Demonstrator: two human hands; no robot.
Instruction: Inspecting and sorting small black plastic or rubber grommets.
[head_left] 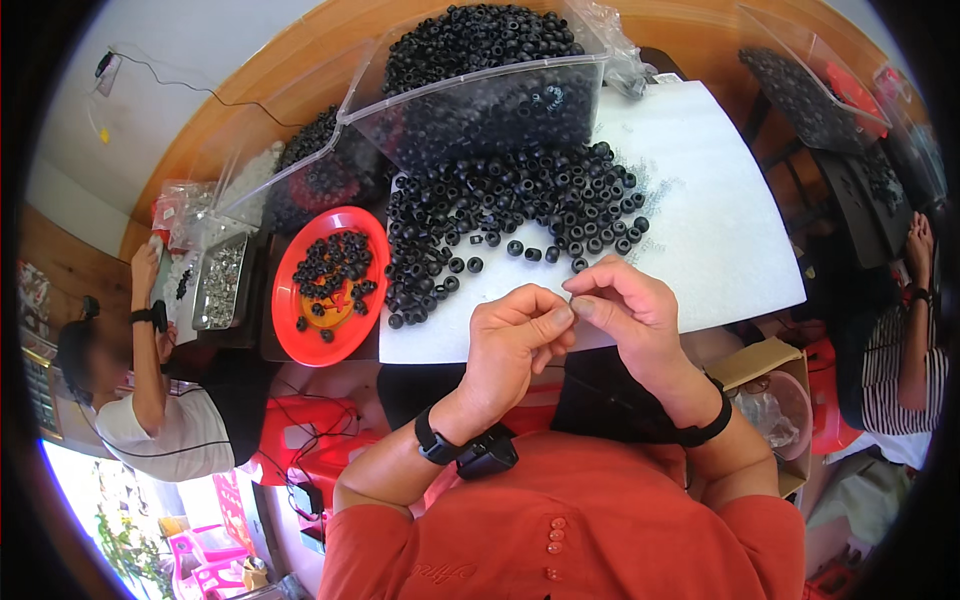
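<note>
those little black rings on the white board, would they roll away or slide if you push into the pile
The black rings look small and light, so a push would likely scatter them. Many lie flat, hole up, so those would probably slide rather than roll; ones on edge might roll. A few strays already sit apart on the white board.

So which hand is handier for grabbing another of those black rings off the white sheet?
Probably the right hand: it sits nearest the loose black rings at the pile's lower edge on the white sheet. The left hand lies slightly farther back. Both are pinched together, fingertips meeting.
</note>
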